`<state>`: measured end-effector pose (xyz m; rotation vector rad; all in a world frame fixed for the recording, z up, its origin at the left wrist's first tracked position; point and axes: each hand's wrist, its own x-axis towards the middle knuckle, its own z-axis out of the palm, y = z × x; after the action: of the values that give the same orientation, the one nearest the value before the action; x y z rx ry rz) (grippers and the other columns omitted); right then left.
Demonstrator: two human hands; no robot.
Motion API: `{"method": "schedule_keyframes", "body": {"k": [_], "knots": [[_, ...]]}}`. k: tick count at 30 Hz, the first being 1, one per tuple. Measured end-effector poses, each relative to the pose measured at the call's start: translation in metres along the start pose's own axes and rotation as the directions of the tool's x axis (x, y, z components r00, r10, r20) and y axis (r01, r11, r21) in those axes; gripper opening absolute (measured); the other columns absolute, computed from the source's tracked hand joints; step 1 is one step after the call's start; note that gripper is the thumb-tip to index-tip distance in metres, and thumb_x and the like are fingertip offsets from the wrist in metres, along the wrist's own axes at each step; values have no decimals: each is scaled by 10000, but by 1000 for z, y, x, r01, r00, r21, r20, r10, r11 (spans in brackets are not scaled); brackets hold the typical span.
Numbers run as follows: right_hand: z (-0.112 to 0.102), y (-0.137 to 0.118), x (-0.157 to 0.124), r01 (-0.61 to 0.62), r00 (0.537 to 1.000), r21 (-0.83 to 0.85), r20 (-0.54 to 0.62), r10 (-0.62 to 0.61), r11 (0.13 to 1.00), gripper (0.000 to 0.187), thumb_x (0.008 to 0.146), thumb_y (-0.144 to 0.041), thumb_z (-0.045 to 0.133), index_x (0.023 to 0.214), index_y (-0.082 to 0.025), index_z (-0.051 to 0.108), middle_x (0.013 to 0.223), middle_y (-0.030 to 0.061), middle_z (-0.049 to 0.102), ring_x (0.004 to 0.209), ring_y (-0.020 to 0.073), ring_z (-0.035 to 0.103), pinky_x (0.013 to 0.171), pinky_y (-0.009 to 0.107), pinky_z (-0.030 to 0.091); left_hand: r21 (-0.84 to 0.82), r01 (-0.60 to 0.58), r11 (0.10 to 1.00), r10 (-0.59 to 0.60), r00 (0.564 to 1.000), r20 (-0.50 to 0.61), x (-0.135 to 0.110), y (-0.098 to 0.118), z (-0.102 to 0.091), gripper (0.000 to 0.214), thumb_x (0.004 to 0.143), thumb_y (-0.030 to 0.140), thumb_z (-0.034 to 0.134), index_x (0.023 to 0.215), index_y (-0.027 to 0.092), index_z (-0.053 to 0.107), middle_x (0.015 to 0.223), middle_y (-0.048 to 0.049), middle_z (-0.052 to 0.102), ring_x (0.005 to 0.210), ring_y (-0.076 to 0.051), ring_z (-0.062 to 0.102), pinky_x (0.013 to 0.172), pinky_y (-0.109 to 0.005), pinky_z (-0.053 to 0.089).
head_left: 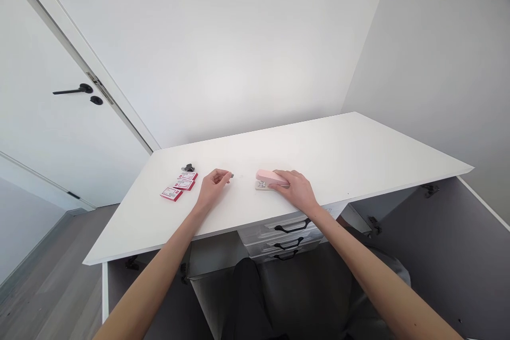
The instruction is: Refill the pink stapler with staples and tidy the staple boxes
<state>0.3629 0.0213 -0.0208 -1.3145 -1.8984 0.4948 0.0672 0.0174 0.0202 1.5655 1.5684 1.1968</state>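
— So, what are the hands doing?

— Right hand (297, 190) lies on the tabletop (358, 154) near the front edge, fingers wrapped over the end of a pink stapler (270, 177). It grips it from the right side, pressing it flat.

— And the stapler itself?

— Lying lengthwise, roughly midway along the front edge, a little way in. A small white tag (261, 185) with a dark code sits just under its left end, touching it.

— Left hand?

— Left hand (213, 187) is to the left of the stapler, apart from it. Fingers are curled in, pinching something small and grey (230, 175) at the fingertips. Too small to tell what it is.

— Anything else on the tabletop?

— Three small red-and-white boxes (180, 185), in a slanting row just beside the left hand, toward the left edge. A dark little object (188, 168) sits at the far end of that row, touching or nearly touching the last box; I cannot tell which.

— Below the tabletop?

— White drawers (279, 231) with black handles under the front edge, below the right wrist. Dark clothing of the person shows beneath them.

— Background?

— A white door (48, 117) with a black handle (74, 90), past the left edge.
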Motion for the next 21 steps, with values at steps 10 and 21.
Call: {"method": "schedule_keyframes", "body": {"k": [10, 21], "knots": [[-6, -3, 1, -76, 980, 140, 191, 49, 987, 628, 993, -650, 539, 1565, -393, 524, 1253, 77, 737, 1149, 324, 652, 994, 511, 504, -50, -118, 992, 123, 985, 121, -28, 10, 17, 381, 872, 561, 745, 1015, 208, 747, 1024, -86, 804, 909, -219, 735, 858, -373, 573], [-22, -1, 1, -68, 990, 489, 144, -4, 870, 355, 888, -584, 740, 1162, -366, 799, 1416, 43, 684, 1400, 304, 543, 1135, 504, 429, -126, -209, 970, 225, 965, 130, -47, 42, 76, 304, 924, 463, 738, 1102, 230, 661, 927, -33, 813, 879, -198, 752, 813, -346, 552]]}}
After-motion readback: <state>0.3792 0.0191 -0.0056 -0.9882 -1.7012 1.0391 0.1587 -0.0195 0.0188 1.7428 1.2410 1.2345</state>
